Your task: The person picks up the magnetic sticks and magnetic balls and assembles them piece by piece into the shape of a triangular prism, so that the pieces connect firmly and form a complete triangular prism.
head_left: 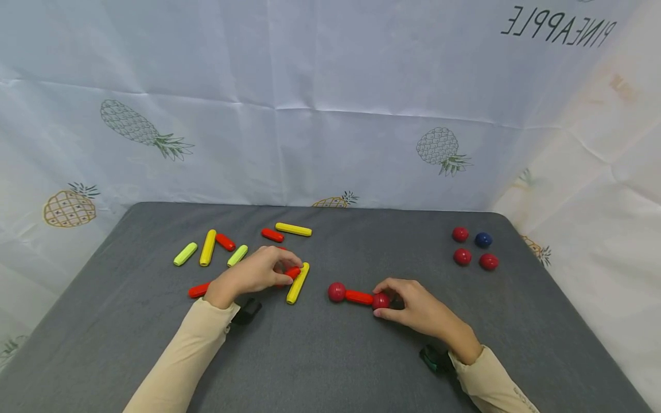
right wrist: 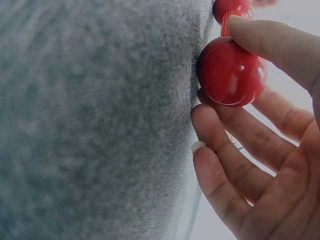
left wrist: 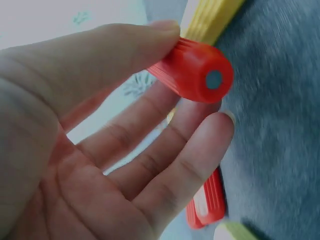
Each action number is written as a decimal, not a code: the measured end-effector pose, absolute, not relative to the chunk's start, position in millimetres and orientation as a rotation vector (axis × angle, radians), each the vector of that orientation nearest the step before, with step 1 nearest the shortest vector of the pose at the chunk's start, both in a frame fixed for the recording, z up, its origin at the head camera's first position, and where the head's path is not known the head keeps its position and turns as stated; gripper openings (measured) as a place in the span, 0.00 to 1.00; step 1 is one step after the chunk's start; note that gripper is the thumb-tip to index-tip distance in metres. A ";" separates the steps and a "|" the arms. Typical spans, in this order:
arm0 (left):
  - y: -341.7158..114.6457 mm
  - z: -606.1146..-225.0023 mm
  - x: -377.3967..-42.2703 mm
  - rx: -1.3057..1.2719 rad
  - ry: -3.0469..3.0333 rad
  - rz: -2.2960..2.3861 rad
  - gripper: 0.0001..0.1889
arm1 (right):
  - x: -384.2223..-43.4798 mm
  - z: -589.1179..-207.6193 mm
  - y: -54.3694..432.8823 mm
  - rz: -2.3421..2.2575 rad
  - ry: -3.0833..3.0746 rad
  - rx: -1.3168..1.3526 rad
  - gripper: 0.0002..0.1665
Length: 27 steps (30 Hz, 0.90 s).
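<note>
My left hand point(head_left: 253, 271) pinches a short red rod point(left wrist: 192, 70) between thumb and fingers; a grey disc shows in the rod's end in the left wrist view. Right beside it lies a longer yellow rod point(head_left: 295, 291). My right hand point(head_left: 415, 307) grips a red ball point(right wrist: 230, 72) at one end of another red rod point(head_left: 358, 297). A second red ball point(head_left: 337, 292) sits at that rod's other end, so the three form a dumbbell shape low over the grey table. In the right wrist view my thumb lies along the ball and the rod.
Around the left hand lie loose rods: light green point(head_left: 185, 254), yellow point(head_left: 207, 248), red point(head_left: 225, 242) and others. A yellow rod point(head_left: 293, 229) lies farther back. At the back right are three red balls point(head_left: 462, 257) and a blue ball point(head_left: 483, 240). A pineapple-print cloth point(head_left: 310, 155) hangs behind.
</note>
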<state>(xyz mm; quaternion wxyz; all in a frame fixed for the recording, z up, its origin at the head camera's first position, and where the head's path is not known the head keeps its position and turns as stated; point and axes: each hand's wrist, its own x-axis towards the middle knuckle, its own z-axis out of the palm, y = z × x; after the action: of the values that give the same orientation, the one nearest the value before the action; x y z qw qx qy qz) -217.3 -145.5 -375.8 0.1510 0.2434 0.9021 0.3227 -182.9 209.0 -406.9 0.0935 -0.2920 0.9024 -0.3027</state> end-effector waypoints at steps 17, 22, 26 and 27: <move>-121.6 -377.9 -207.7 0.756 2.473 1.077 0.16 | -182.4 -405.4 208.9 -0.908 2.674 -0.850 0.18; -112.0 -380.6 -204.6 0.773 2.444 1.070 0.14 | -182.5 -404.9 209.1 -0.908 2.667 -0.835 0.18; -106.5 -382.3 -202.5 0.778 2.433 1.058 0.13 | -182.9 -405.1 207.6 -0.909 2.667 -0.828 0.17; -105.3 -382.7 -201.9 0.779 2.436 1.051 0.13 | -182.9 -405.2 207.0 -0.908 2.669 -0.827 0.17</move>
<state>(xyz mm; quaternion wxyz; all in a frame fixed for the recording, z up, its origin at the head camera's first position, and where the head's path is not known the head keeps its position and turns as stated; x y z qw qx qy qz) -201.9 -105.3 -382.7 0.1871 0.2769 0.8654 0.3733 -182.9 207.0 -405.2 0.1017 -0.2802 0.9037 -0.3075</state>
